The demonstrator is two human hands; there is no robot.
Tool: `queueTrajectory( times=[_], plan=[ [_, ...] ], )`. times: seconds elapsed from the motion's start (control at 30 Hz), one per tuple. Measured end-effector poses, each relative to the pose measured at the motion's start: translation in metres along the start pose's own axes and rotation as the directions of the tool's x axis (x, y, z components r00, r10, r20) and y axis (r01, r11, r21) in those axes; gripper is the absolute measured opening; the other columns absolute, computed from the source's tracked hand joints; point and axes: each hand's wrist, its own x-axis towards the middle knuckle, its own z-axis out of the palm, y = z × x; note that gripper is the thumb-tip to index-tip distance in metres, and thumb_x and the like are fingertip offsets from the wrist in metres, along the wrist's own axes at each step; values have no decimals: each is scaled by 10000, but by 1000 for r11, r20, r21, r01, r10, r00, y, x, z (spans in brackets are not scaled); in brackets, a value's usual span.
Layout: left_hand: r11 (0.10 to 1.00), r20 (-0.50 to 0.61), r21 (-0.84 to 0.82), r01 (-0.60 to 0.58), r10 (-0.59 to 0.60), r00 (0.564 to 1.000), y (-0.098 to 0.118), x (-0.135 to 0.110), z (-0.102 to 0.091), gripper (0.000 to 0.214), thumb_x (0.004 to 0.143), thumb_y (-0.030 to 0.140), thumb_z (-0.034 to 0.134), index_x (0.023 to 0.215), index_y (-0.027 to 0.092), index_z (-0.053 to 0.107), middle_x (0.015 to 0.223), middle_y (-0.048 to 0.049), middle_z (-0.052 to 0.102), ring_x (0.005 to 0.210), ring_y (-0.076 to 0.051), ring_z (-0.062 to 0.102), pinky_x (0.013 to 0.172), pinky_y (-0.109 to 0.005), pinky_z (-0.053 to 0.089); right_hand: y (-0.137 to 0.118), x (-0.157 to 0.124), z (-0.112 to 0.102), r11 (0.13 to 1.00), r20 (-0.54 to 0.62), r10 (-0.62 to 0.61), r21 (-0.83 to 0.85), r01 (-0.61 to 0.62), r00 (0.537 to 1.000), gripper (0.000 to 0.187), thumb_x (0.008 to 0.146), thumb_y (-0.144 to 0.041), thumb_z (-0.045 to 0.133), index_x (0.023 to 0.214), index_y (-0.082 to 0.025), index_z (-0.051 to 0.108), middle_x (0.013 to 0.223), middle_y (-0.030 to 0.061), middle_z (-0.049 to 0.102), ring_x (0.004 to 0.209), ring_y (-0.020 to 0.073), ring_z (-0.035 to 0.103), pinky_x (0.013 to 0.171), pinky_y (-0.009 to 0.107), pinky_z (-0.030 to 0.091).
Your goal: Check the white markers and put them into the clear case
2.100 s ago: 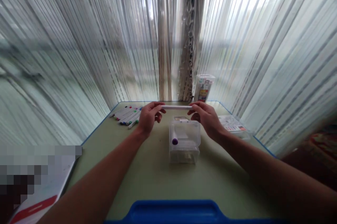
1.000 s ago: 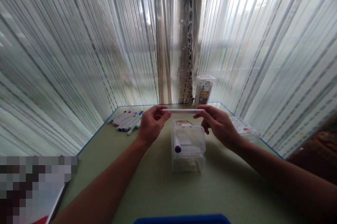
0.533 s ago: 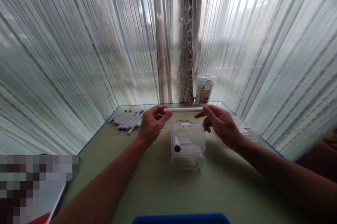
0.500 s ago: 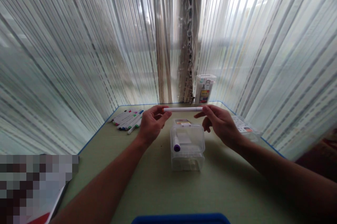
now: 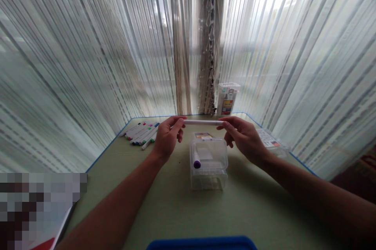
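A white marker pen (image 5: 202, 123) is held level above the table, one end pinched in my left hand (image 5: 167, 138) and the other end in my right hand (image 5: 242, 136). Both hands are closed on it. Just below them stands a clear plastic box (image 5: 208, 164) with its top open; a white marker with a purple cap (image 5: 196, 160) lies inside it. Several more white markers with coloured caps (image 5: 141, 132) lie in a row at the table's far left.
A tall clear container with a colourful label (image 5: 226, 99) stands at the back edge by the curtains. A flat clear lid with a printed sheet (image 5: 272, 142) lies at right. A blue plastic edge (image 5: 202, 243) shows at the bottom, papers (image 5: 58, 230) at lower left.
Both hands keep the marker level above the box. My left fingers have shifted their pinch slightly on its end. The view has tilted a little.
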Motion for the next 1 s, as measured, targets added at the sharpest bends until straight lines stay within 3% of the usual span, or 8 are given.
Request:
queueTrajectory(
  times=[0.23, 0.37, 0.53, 0.7, 1.0],
  plan=[
    [990, 43, -140, -18, 24, 999, 6, -1, 3, 292, 694, 293, 817, 937, 157, 726, 756, 19, 579, 494, -39, 444, 420, -203, 350, 2, -2, -1, 989, 65, -1, -150, 11, 998, 349, 740, -443, 784, 921, -155, 702, 749, 16, 648, 433, 87, 543, 355, 219, 382],
    [967, 152, -250, 50, -12, 988, 15, -5, 6, 295, 640, 239, 854, 913, 183, 758, 763, 14, 595, 518, -32, 420, 442, -196, 316, 4, -6, 0, 970, 124, 22, -242, 9, 992, 302, 762, -421, 759, 905, -159, 712, 613, 2, 627, 457, 125, 567, 396, 232, 395],
    [959, 233, -250, 131, -72, 970, 19, -10, 7, 305, 617, 230, 868, 908, 213, 777, 794, 6, 606, 550, -36, 406, 460, -194, 276, 3, -8, 2, 955, 147, 24, -296, 21, 989, 287, 774, -415, 742, 911, -165, 708, 517, -19, 591, 437, 140, 564, 395, 236, 385],
    [953, 215, -271, 133, -75, 974, 19, -9, 5, 278, 650, 231, 850, 916, 211, 773, 771, 14, 584, 532, -30, 371, 456, -199, 251, 0, -8, 3, 952, 127, -4, -304, 43, 992, 269, 784, -399, 729, 914, -164, 705, 559, -15, 601, 438, 130, 558, 396, 239, 400],
    [956, 84, -260, 140, -122, 989, 10, -1, 0, 292, 702, 336, 811, 923, 157, 745, 738, 3, 576, 488, -27, 397, 425, -186, 247, 0, -6, -2, 951, -4, -155, -273, 148, 988, 222, 792, -360, 750, 901, -201, 639, 653, -7, 630, 493, 149, 614, 456, 271, 469]
  ],
)
